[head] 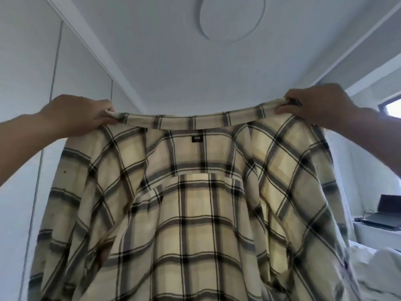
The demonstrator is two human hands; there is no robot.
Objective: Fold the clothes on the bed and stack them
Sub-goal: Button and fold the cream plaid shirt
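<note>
Plaid shirt held up in the air, spread between both hands, inside facing the camera. Left hand pinches one collar end; right hand pinches the other. Neck label midway between them, just below the collar.

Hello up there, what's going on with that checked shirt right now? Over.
Left hand and right hand each pinch an end of the collar. Plaid shirt hangs open in the air, unfolded. Nothing in the way; bedding lower right.
</note>
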